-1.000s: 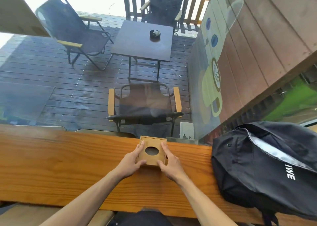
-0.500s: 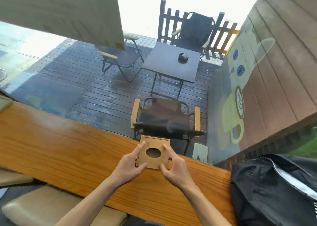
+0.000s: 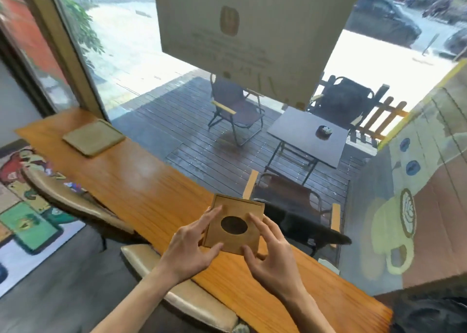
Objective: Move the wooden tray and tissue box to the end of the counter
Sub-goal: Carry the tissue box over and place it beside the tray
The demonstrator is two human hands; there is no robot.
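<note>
Tissue box: square wooden box, dark oval opening on top, gripped between both hands above the near part of the bench. Left hand on the box's left side, fingers spread up along the left edge, thumb curled under the near-left corner. Right hand on the right side, fingers along the right edge, thumb against the near-right corner. Both hands pinch the box from opposite sides; neither is closed into a fist. Box looks tilted and slightly lifted off the bench, but contact underneath is hidden, so can't confirm.

Bench is a long orange-brown wooden slab running from lower right up to the far left along the window. Wooden tray lies flat at the far left end of the bench, well apart from the box. Padded stools sit under the near edge of the bench. Dark bag at the lower right corner, partly cut off. Through the glass: wet deck with folding chairs and a dark square table.
</note>
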